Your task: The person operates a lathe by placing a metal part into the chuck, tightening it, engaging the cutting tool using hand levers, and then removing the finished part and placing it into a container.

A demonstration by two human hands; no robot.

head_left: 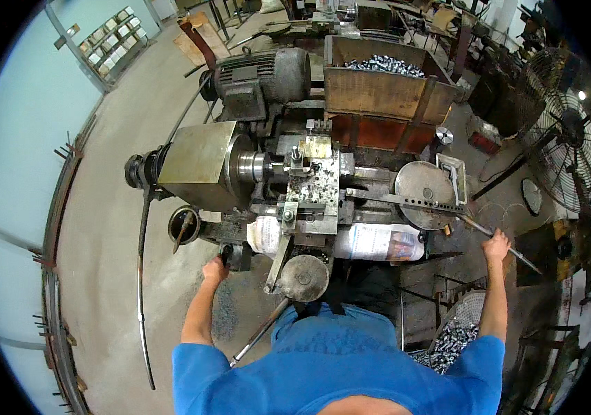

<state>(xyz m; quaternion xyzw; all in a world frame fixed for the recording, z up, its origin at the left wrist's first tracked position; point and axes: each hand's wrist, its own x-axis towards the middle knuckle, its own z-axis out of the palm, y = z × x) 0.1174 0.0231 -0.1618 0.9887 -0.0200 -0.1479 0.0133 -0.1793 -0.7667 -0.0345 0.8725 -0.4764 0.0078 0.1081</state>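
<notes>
A small lathe-like machine stands in front of me, with a cylindrical metal chuck (252,167) on its left and an oily tool slide (315,181) in the middle. My left hand (216,269) is closed round a dark handle (226,254) at the machine's front left. Out to the right, my right hand (496,245) grips a long metal lever (475,225), which joins a flat bar with a row of holes (402,201). That bar crosses a round metal plate (425,185). A smaller round plate (304,278) sits near my waist.
Behind the machine are a motor (261,75) and a metal bin (378,90) with small metal parts. A basket (472,304) of similar parts stands low at my right. A pot with a brush (184,225) is at left, a large fan (568,128) at right.
</notes>
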